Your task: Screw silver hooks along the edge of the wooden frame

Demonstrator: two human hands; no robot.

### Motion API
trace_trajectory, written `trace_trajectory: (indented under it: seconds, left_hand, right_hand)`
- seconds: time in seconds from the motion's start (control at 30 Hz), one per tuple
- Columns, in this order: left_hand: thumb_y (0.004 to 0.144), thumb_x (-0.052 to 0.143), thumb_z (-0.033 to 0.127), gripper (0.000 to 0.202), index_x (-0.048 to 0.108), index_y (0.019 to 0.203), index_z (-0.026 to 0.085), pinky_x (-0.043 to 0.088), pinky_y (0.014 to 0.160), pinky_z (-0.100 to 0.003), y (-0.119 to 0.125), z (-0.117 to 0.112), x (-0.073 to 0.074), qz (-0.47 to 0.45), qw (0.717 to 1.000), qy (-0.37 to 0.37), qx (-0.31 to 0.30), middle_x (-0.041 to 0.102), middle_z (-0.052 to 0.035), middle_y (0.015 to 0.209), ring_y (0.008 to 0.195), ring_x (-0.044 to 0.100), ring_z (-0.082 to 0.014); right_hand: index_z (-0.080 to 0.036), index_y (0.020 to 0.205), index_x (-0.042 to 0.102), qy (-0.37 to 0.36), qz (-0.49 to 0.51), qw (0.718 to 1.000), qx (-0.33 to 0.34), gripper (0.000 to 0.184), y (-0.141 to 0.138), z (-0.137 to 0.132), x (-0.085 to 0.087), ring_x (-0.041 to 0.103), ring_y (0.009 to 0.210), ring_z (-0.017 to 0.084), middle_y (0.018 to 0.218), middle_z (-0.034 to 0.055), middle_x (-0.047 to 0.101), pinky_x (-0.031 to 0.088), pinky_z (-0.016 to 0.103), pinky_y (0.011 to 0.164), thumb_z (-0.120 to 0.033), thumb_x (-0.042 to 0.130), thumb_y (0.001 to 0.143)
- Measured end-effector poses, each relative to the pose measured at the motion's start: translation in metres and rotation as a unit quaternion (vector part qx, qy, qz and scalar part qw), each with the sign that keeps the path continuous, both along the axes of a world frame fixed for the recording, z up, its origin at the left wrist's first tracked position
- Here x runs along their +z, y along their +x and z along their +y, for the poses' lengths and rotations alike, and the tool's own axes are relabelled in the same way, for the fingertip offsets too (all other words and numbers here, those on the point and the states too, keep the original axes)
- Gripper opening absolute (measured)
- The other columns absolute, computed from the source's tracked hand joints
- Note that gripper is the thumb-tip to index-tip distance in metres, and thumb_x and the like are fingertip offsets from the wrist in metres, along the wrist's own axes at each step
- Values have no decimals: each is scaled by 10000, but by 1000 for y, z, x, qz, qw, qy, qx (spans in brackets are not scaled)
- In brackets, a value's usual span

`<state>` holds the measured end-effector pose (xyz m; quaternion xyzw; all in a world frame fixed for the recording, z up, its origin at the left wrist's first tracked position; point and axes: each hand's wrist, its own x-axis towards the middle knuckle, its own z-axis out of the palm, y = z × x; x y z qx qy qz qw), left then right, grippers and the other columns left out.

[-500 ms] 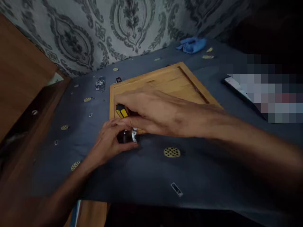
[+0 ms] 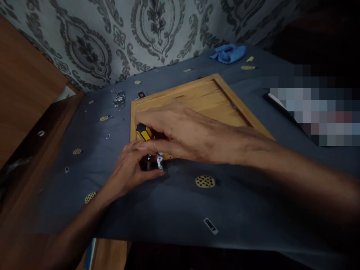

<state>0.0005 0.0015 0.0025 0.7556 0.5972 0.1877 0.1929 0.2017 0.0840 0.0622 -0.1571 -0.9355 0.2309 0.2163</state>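
A wooden cabinet door (image 2: 208,93) with a raised frame lies on a dark blue patterned cloth. My right hand (image 2: 185,131) is closed round a screwdriver (image 2: 144,132) with a yellow and black handle, over the door's near left corner. Its tip is hidden behind my fingers. Just below, my left hand (image 2: 131,165) grips a shiny metal cabinet hinge (image 2: 159,162) at the door's near edge, thumb on the near side and fingers on the far side. The fingers of both hands touch.
Small metal pieces (image 2: 119,100) lie beyond the door's left side, near a small dark square-shaped item (image 2: 141,95). A crumpled blue cloth (image 2: 229,53) rests at the back by the patterned wall. On the left stands a wooden panel (image 2: 25,86).
The screwdriver handle has turned and tilted slightly within my right hand. My left hand stays in place on the hinge.
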Motion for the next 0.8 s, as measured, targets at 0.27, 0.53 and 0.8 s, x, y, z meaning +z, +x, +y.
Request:
trace_trajectory:
  seconds: [0.27, 0.53, 0.8]
  left_hand:
    - [709, 883, 437, 336, 754, 957, 249, 527, 955, -503, 0, 0, -1, 4, 1000, 15, -4, 758, -46, 1001, 1074, 665, -321]
    - [718, 877, 460, 368, 763, 1002, 256, 518, 941, -491, 1, -1, -2, 1, 1000, 23, -3, 749, -54, 1067, 1056, 668, -324]
    - [724, 904, 404, 336, 731, 957, 234, 482, 914, -455, 2, -1, -1, 9, 999, 42, -33, 730, -30, 996, 981, 673, -271]
  right_hand:
    - [-247, 730, 408, 10, -9, 999, -40, 358, -7, -4, 4, 434, 584, 90, 692, -92, 482, 357, 294, 564, -298, 662, 977]
    - [-228, 734, 464, -6, 21, 999, -35, 310, -3, -9, 13, 489, 612, 74, 660, -95, 474, 354, 235, 534, -272, 660, 970]
    - [-156, 759, 585, 52, 139, 983, -111, 234, 15, -7, 48, 642, 1001, 138, 712, -79, 467, 441, 203, 701, -298, 585, 946]
